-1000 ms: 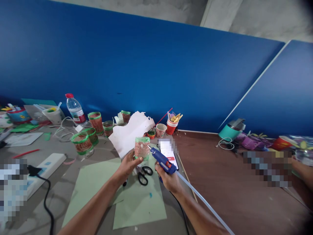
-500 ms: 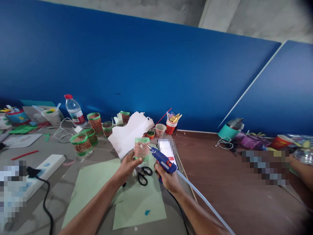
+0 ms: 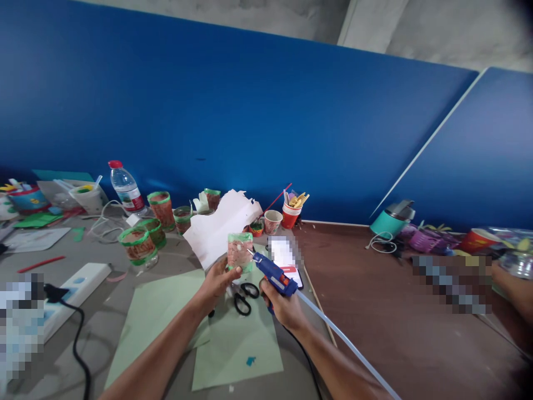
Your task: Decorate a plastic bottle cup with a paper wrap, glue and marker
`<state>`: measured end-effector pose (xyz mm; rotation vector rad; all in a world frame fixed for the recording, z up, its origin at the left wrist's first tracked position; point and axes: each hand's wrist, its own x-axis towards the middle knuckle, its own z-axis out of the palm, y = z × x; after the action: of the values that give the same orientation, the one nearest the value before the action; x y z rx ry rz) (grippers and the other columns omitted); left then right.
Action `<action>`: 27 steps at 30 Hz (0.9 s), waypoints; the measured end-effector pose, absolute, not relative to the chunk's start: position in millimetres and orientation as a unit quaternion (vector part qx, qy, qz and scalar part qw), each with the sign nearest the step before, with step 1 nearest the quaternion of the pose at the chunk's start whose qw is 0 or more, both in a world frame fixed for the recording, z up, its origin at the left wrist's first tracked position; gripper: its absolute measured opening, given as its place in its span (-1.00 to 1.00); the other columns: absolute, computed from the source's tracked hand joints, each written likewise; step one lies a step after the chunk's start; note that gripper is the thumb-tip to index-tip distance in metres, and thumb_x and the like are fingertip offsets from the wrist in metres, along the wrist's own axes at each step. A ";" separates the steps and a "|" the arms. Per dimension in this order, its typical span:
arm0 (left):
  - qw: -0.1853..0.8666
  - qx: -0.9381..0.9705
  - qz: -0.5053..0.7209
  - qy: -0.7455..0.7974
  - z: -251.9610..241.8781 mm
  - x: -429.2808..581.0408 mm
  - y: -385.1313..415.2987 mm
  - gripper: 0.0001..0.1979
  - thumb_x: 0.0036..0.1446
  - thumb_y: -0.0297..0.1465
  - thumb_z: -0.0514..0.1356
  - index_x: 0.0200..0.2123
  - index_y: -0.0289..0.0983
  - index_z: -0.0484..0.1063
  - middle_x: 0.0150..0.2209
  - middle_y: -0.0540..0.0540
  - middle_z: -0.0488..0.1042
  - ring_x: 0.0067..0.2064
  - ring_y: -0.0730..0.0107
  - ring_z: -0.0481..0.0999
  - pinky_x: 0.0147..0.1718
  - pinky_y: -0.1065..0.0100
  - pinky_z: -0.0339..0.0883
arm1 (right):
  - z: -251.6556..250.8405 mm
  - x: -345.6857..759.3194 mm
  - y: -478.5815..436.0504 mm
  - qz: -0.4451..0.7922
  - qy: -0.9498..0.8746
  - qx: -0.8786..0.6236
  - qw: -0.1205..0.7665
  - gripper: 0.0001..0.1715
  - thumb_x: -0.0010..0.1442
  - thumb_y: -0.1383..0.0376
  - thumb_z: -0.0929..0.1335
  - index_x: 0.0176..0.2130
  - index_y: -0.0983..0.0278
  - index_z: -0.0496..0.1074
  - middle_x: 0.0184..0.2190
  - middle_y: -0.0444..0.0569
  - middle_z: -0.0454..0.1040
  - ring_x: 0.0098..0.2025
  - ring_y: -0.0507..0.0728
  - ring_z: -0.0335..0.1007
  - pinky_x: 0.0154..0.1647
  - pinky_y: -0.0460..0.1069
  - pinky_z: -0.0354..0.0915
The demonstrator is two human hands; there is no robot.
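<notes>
My left hand (image 3: 217, 280) is closed round a small decorated cup (image 3: 239, 251), reddish with green bands, held upright above the table. My right hand (image 3: 281, 303) grips a blue glue gun (image 3: 275, 274) with a long clear glue stick (image 3: 345, 341) trailing back from it. The gun's nozzle touches the cup's right side. Black scissors (image 3: 244, 296) lie on pale green paper (image 3: 233, 339) just below both hands.
Several similar decorated cups (image 3: 139, 244) and a water bottle (image 3: 125, 189) stand at the back left near a white torn sheet (image 3: 220, 225). A phone (image 3: 287, 261) lies by the gun. A power strip (image 3: 66, 297) sits left. Another person's arm (image 3: 514, 289) shows at the right edge.
The glue gun's nozzle has moved a little left and up, from just beside the cup to touching it. The cup and left hand shifted slightly left.
</notes>
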<state>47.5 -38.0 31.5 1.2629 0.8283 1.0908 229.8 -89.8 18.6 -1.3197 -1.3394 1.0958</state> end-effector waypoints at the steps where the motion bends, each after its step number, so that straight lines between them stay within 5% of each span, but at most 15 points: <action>1: 0.595 0.543 0.473 0.358 30.1 47.2 -37.4 -0.41 -0.03 -0.12 0.30 0.04 -0.30 0.42 -0.01 -0.24 0.51 0.03 -0.04 0.43 -0.09 0.20 0.32 | 19.6 229.2 -90.6 0.447 -0.546 -0.538 0.462 -0.52 0.11 -0.02 0.29 -0.60 0.27 0.27 -0.71 -0.17 0.21 -0.63 -0.02 0.11 -0.59 -0.11 0.10; 27: 0.597 0.537 0.469 0.368 40.8 51.7 -40.7 -0.31 -0.13 -0.10 0.35 0.03 -0.37 0.40 0.02 -0.29 0.49 0.03 -0.07 0.45 -0.07 0.18 0.32 | 14.7 231.8 -88.0 0.443 -0.546 -0.546 0.455 -0.50 0.11 -0.06 0.26 -0.60 0.25 0.22 -0.70 -0.19 0.19 -0.63 -0.03 0.09 -0.59 -0.11 0.08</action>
<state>51.7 -40.7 40.8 1.2469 0.8540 1.0875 231.8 -88.0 14.7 -1.3477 -1.3470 1.0917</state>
